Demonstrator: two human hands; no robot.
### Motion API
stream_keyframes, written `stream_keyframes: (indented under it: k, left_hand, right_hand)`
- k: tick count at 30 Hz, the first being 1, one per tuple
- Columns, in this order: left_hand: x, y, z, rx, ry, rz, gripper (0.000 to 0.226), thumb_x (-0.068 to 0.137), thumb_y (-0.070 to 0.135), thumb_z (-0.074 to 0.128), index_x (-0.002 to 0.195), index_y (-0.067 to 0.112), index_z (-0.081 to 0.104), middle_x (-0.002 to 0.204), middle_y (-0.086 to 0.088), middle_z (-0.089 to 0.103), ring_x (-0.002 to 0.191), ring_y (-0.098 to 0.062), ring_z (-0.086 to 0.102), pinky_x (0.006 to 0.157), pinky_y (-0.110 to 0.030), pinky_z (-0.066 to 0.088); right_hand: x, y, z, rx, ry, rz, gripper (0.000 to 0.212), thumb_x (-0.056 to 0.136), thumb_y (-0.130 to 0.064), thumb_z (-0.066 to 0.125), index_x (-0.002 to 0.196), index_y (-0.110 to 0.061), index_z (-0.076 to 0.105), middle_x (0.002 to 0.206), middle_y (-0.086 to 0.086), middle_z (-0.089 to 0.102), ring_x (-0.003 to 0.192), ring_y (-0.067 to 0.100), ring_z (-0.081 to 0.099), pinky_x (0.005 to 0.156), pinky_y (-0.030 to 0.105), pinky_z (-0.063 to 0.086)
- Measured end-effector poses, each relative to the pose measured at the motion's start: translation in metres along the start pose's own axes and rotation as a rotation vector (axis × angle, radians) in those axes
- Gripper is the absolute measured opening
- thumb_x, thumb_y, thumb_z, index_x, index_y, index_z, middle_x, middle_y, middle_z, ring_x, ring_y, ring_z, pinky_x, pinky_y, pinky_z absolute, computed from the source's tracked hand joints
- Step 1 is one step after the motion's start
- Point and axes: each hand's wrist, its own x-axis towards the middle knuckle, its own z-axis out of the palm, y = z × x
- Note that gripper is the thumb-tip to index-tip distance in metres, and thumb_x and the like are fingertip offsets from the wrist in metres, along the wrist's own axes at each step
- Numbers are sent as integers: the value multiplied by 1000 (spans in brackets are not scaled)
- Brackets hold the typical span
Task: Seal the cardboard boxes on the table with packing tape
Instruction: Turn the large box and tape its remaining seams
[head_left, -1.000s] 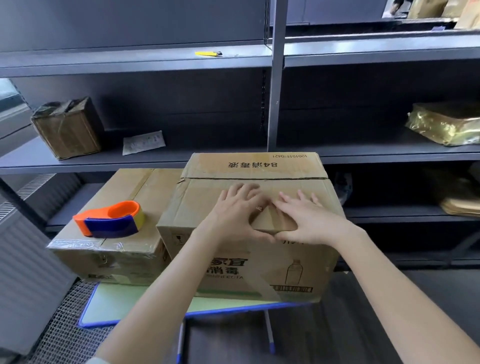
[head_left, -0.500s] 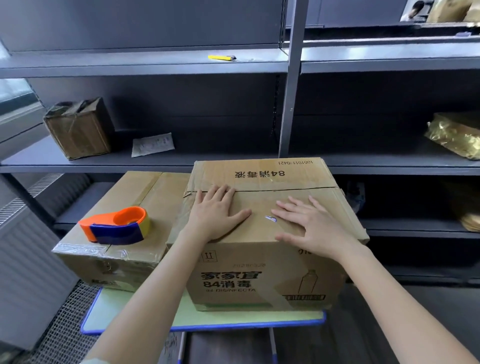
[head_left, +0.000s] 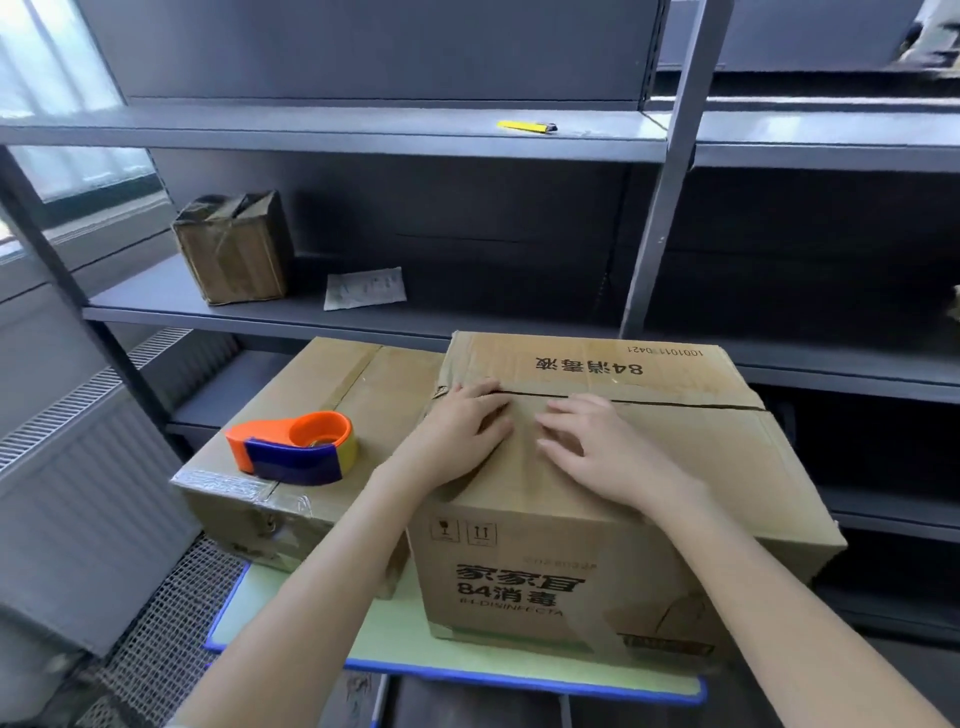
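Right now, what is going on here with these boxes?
A person presses both hands on top of the printed cardboard box, left hand and right hand side by side at the flap seam. The seam shows as a dark line to the right of them. The tape dispenser rests untouched on the second box at the left. Both boxes stand on the green table.

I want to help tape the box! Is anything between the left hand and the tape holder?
Nothing visible. The tape holder sits on the lower box, just left of the left hand, which rests on the taller box.
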Motion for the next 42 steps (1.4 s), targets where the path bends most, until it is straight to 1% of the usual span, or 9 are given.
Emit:
stream_keyframes:
  k: [5, 7, 11, 14, 17, 21, 25, 36, 42]
  left_hand:
    - [-31, -47, -25, -94, 280, -73, 34, 98, 20, 46, 130, 15, 56, 142, 1, 44, 130, -16, 41, 106, -27, 30]
    - [-41, -72, -33, -34, 309, -143, 32, 97, 19, 47, 128, 15, 57, 137, 1, 50, 125, -17, 47, 101, -25, 34]
    - [-59, -125, -41, 174, 167, -300, 40, 94, 25, 51, 133, 20, 50, 139, 4, 47, 123, -22, 46, 100, -30, 33]
    - [-73, -163, -42, 298, 92, -380, 54, 87, 29, 58, 139, 23, 42, 144, 2, 41, 126, -24, 42, 102, -32, 29]
    - [-81, -195, -43, 379, 20, -423, 68, 85, 35, 63, 144, 20, 32, 148, -2, 34, 133, -24, 33, 109, -34, 21]
    - [-79, -221, -46, 415, -23, -423, 83, 83, 42, 65, 148, 17, 21, 152, -6, 28, 137, -25, 28, 114, -38, 14]
    - [-71, -232, -45, 404, -57, -372, 84, 82, 41, 67, 148, 17, 21, 150, -6, 30, 137, -26, 25, 112, -38, 19]
    - [-65, -224, -42, 280, -18, -363, 72, 79, 43, 69, 138, 18, 36, 132, -6, 46, 122, -27, 37, 97, -35, 33]
    - [-59, -181, -73, 173, 95, -245, 70, 81, 41, 69, 140, 20, 38, 133, -3, 46, 119, -24, 37, 96, -32, 33]
  right_hand:
    - [49, -51, 13, -36, 19, -119, 41, 98, -37, 39, 137, -26, 46, 149, -5, 36, 140, 17, 21, 114, 35, 14]
    - [67, -67, 22, -52, 24, -138, 43, 98, -38, 39, 140, -26, 42, 150, -4, 33, 141, 16, 20, 115, 35, 10]
    - [94, -91, 39, -71, 39, -124, 47, 98, -39, 39, 143, -26, 37, 153, -1, 28, 140, 19, 21, 115, 36, 16]
    - [105, -99, 52, -121, 10, -80, 46, 96, -39, 40, 140, -28, 41, 140, -5, 48, 129, 21, 33, 107, 37, 26]
    - [108, -97, 62, -165, 53, -61, 40, 95, -35, 40, 134, -31, 50, 124, -13, 58, 121, 16, 34, 103, 35, 23]
    - [111, -94, 69, -99, 86, -65, 34, 95, -29, 42, 125, -32, 58, 121, -17, 58, 118, 13, 31, 100, 30, 17]
    - [110, -94, 72, -60, 104, -53, 30, 95, -27, 44, 117, -31, 65, 118, -17, 59, 118, 11, 29, 100, 27, 14]
    - [107, -98, 69, -81, 108, -43, 31, 95, -31, 44, 118, -30, 63, 118, -16, 58, 120, 10, 29, 101, 28, 16]
    - [105, -100, 68, -94, 120, -53, 53, 92, -46, 47, 141, -27, 39, 135, -7, 49, 125, 15, 30, 103, 30, 19]
